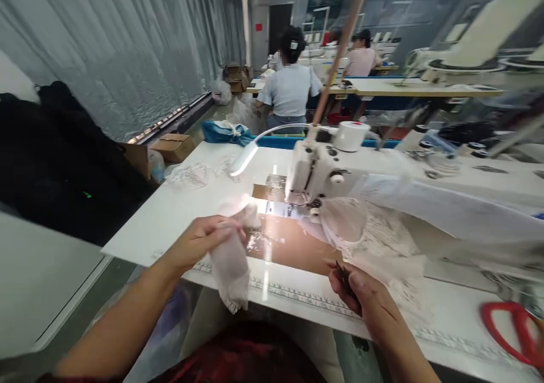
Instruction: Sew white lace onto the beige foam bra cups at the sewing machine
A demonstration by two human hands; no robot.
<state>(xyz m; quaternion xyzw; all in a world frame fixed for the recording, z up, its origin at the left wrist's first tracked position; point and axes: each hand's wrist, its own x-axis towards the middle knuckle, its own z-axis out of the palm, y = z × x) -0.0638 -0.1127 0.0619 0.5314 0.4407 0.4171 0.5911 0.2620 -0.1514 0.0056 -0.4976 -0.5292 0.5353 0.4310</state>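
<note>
My left hand (212, 237) is closed on a piece of thin white fabric (232, 269), which hangs down past the front edge of the table. Dark thread snips (343, 275) are gripped in my right hand (369, 301), their points toward the sewing machine. Between and beyond my hands stands the white sewing machine (304, 170). Brown cardboard (293, 244) under shiny clear tape covers the bed before it. Just right of the needle area lies a heap of pale, lacy fabric (374, 230), close to my right hand.
Red-handled scissors (510, 329) lie at the right table edge. A bright lamp (244, 159) bends over the white table (170, 218). More pale fabric (189, 174) rests at the far left. A printed tape measure (297, 295) runs along the front. Two people (289, 88) sit ahead.
</note>
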